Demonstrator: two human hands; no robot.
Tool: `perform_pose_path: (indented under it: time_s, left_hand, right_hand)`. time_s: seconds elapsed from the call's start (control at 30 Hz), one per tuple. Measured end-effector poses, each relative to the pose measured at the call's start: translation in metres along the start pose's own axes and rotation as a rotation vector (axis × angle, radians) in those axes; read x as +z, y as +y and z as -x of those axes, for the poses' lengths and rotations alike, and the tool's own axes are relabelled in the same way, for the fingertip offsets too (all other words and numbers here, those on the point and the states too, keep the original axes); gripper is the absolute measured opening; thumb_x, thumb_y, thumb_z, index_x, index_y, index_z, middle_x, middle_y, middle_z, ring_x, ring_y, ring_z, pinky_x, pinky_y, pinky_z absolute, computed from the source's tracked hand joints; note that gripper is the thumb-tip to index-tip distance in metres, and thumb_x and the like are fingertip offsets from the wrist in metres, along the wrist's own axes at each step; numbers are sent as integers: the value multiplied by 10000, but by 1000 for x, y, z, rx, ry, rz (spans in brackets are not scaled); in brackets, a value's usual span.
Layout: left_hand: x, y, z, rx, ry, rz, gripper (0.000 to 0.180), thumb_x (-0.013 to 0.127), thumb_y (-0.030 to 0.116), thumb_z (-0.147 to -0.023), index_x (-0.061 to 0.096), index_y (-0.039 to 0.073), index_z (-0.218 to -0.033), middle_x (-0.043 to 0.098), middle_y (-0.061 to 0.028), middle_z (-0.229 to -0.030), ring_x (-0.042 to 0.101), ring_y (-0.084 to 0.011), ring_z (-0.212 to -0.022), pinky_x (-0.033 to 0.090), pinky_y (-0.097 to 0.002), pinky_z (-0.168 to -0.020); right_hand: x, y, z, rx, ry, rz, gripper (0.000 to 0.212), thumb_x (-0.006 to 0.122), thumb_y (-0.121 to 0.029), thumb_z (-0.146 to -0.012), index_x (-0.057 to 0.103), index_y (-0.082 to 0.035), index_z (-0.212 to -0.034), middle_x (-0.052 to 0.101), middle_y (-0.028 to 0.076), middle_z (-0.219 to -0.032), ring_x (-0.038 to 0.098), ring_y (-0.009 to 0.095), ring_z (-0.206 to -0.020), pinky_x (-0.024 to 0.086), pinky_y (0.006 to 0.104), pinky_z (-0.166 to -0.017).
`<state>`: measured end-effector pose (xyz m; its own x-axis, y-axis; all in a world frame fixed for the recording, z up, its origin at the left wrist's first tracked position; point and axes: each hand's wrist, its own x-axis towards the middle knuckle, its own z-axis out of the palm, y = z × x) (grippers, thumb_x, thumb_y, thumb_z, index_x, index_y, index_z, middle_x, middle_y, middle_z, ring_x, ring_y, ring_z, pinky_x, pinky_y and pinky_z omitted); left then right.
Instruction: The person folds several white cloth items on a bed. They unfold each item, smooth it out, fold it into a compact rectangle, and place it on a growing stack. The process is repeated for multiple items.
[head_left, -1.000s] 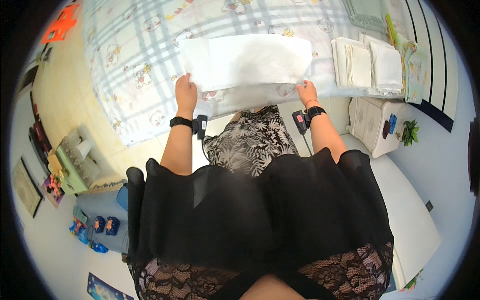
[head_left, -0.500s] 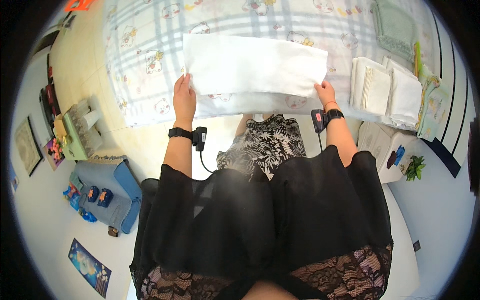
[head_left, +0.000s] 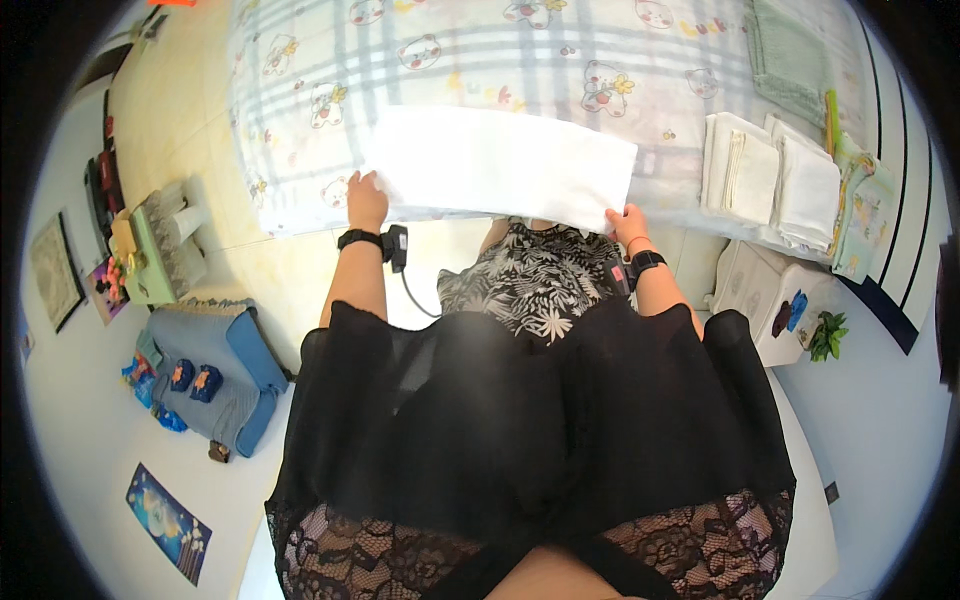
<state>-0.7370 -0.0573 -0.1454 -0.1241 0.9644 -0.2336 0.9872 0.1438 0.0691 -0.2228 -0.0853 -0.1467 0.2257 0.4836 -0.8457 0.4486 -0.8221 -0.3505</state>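
A long white cloth (head_left: 505,160), folded into a band, is stretched between my two hands over the near edge of a bed-like surface with a patterned cover (head_left: 540,75). My left hand (head_left: 367,202) has its fingers closed at the cloth's near left corner. At the near right corner, my right hand (head_left: 628,226) pinches the cloth between thumb and fingers. The cloth's right end hangs a little nearer to me than its left end. Each wrist wears a black strap with a small device.
Folded white cloths (head_left: 742,170) lie in piles at the right, with a green folded cloth (head_left: 785,60) beyond them. Patterned folded fabric (head_left: 862,205) sits beside the piles. A white cabinet (head_left: 755,295) stands at the near right, a blue sofa (head_left: 215,365) at the left.
The white cloth has come nearer to my body. My right hand has moved toward me and somewhat left; my left hand has shifted only slightly. Both keep hold of the corners.
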Motion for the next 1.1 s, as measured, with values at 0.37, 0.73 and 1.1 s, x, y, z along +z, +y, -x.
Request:
perform_pose_path:
  time_s: [0.37, 0.73, 1.1]
  left_hand:
    - [60, 103, 33, -743, -541, 1038, 528, 674, 144, -796, 463, -61, -1235, 516, -160, -1162, 573, -247, -929, 551, -334, -663]
    - [88, 130, 52, -1057, -773, 1508, 704, 645, 368, -850, 325, -24, -1340, 476, -182, -1266, 574, -229, -868, 549, -318, -703]
    - [50, 110, 7, -1223, -289, 1973, 275, 564, 296, -921, 499, 29, -911, 541, -87, -711, 520, -163, -559, 485, -244, -478]
  right_hand:
    - [9, 42, -27, 151, 79, -305, 252, 634, -146, -778, 561, 27, -946, 611, 107, -725, 614, 208, -533, 469, 312, -433]
    - [-32, -18, 24, -313, 81, -313, 407, 609, -126, -857, 492, -48, -1239, 593, 15, -802, 537, 116, -576, 467, 239, -507]
    - [-68, -24, -22, -552, -176, -507, 281, 480, -124, -948, 527, -10, -1201, 560, 39, -923, 529, 125, -773, 489, 256, -735]
